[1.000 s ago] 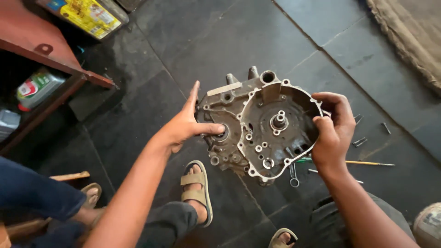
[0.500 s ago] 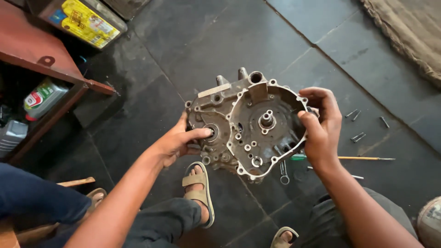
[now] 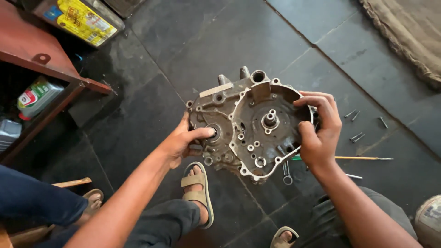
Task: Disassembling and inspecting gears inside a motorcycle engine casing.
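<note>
A person is holding a grimy metal engine crankcase half (image 3: 250,126) above a dark tiled floor (image 3: 193,50), gripping it from both sides. The left hand (image 3: 181,142) is closing on the left edge of the crankcase, its thumb pressing across a round bearing hole (image 3: 214,133) on that side. The right hand (image 3: 319,131) is clamping the right rim of the crankcase — fingers curling over the top of the rim, thumb pushing against the inner face. Both hands are wrapped firmly around the casting. A short shaft stub (image 3: 269,120) is sticking up in the middle of the crankcase's round bowl.

Just below the crankcase, a ring spanner (image 3: 287,173) is lying on the floor, and the person's sandalled foot (image 3: 197,190) is resting below the crankcase's left part. To the right of the crankcase several loose bolts (image 3: 356,125) are lying scattered, and a thin screwdriver (image 3: 363,158) is pointing away from it, lower right. Well to the left of the crankcase a reddish wooden shelf (image 3: 50,69) is holding an oil bottle (image 3: 39,96) — and a yellow-labelled canister (image 3: 78,20) is lying up beyond it. At the far upper right of the crankcase a coarse sack (image 3: 409,36) is covering the floor. Another person's blue-trousered leg (image 3: 36,202) is showing at lower left.
</note>
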